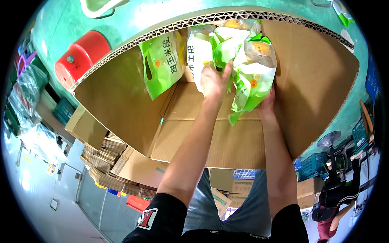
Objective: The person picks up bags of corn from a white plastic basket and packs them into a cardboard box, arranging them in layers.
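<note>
Fingers (227, 71) apart, our left hand (214, 83) is touching bags (254, 75); our right hand (268, 103) is resting behind one, gripping or not we cannot tell.

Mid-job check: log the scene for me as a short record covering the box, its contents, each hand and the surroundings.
container: open cardboard box
contents: at least four green-and-white plastic pouches, the leftmost with a handle cut-out
left hand: at the middle pouches, fingers spread; grip unclear
right hand: at the right edge of the rightmost pouch, fingers hidden; grip unclear
left of box: red plastic item
lower left: stacked flattened cardboard
lower right: another person
</note>
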### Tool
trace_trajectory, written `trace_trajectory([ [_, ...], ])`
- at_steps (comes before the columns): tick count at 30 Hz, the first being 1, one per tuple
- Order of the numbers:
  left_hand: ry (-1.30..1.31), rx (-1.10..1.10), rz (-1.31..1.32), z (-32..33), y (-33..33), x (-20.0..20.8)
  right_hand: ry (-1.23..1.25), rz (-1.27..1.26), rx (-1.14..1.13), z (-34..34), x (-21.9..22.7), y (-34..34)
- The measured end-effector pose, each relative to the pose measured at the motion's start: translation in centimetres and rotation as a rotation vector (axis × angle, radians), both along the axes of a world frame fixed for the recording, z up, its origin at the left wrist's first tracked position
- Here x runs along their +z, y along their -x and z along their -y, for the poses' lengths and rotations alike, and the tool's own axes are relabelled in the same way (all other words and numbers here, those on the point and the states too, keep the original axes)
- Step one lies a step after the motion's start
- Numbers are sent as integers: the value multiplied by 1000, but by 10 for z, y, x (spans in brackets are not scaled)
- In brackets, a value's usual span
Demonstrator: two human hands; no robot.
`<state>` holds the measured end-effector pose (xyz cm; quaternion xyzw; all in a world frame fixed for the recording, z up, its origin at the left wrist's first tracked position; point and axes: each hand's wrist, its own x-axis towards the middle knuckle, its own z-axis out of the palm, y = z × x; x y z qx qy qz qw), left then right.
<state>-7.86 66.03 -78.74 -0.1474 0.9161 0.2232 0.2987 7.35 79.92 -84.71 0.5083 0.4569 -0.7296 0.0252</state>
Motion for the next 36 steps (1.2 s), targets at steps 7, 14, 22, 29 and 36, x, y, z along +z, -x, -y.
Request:
trace_trajectory([
  [7, -95, -620, 157, 38, 40, 34, 40, 28, -57, 13, -14, 2],
  [14, -218, -589, 15, 66, 56, 73, -335, 184, 251, -8, -45, 100],
  [22, -387, -479, -182, 66, 42, 35, -735, 570, 765, -11, -104, 167],
  [29, -256, -266, 208, 95, 44, 60, -722, 201, 514, 33, 41, 203],
  [36, -356, 67, 437, 58, 5, 110, -239, -456, 928, -123, 352, 170],
])
